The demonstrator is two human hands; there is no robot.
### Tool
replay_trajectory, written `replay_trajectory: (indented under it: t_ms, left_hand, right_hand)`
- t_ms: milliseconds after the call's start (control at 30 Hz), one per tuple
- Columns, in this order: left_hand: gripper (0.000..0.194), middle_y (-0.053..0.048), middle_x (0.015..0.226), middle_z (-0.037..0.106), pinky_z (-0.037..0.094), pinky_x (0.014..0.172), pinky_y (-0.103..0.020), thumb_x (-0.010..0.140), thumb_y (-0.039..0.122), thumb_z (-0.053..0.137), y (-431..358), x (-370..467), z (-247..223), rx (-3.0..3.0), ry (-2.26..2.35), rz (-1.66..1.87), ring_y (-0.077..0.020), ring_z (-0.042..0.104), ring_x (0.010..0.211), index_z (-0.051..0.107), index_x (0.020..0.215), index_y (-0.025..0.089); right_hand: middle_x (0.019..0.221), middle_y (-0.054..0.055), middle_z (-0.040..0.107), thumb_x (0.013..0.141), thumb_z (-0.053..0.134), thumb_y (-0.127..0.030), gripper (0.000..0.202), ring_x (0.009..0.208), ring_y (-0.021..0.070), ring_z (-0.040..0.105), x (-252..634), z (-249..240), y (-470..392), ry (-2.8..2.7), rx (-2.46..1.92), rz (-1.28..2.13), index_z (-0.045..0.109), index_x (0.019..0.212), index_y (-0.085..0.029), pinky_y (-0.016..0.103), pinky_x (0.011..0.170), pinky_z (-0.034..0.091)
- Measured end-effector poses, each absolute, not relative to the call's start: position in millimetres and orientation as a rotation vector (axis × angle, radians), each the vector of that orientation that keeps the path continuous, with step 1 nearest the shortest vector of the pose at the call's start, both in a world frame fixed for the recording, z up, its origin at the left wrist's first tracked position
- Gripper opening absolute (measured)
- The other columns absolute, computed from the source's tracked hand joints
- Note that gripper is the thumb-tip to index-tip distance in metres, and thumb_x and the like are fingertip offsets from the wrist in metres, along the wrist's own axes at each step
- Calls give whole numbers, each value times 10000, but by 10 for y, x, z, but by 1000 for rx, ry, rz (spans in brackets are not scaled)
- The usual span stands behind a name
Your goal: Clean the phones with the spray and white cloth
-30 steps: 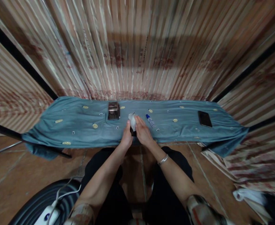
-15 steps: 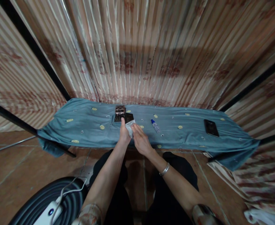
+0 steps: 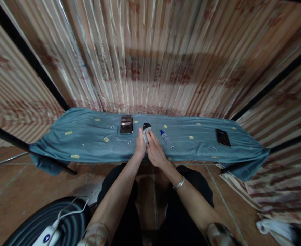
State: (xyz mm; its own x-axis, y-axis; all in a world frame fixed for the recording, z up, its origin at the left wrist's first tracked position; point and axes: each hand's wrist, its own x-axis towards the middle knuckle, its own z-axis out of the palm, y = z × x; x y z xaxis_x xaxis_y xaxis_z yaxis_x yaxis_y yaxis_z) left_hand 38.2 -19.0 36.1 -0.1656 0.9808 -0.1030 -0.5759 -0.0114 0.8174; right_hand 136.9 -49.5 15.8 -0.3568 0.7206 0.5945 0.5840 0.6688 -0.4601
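Note:
Above the front part of the blue-green cloth (image 3: 114, 150), my left hand (image 3: 140, 145) is closed round the lower part of a small black object (image 3: 147, 125). My right hand (image 3: 154, 149) presses a pale grey cloth (image 3: 145, 136) against that object, its fingers closed on the cloth. The object's dark top end sticks out beyond my fingers; the rest is hidden. To the left, a dark box-like item (image 3: 126, 124), partly pixelated, rests on the cloth. A small clear bottle with a blue cap (image 3: 165, 136) lies right of my hands.
A black phone-like slab (image 3: 222, 137) lies on the right part of the covered surface. Striped curtains (image 3: 150, 68) hang behind it. Dark poles (image 3: 40, 73) stand at both sides. At the lower left, a white power strip (image 3: 46, 236) rests on a round black ribbed object (image 3: 73, 222).
The black object between my hands has turned and now points more upright, apart from the box-like item. The whole view has shifted slightly.

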Motion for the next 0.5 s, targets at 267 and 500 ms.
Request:
replay_trajectory:
  t_ms: [267,500]
  left_hand:
    - [272,-54,1095,752,340,1116,-315,953,267,509,-350,640,500,1043,1037,1468,-252,621,1157,772,997,217]
    - [218,-33,1136,751,287,1161,-334,912,240,570,-354,836,535,965,942,1515,-252,572,1261,776,982,237]
  right_hand:
    - [1523,172,468,1025,291,-350,543,1462,241,379,1657,360,-341,-1845,-1134,144,341,1520,-133,510,1211,316]
    - [1329,132,648,1026,302,-342,437,1271,224,581,1827,425,-228,-1704,-1174,123,537,1353,-171,430,1107,443]
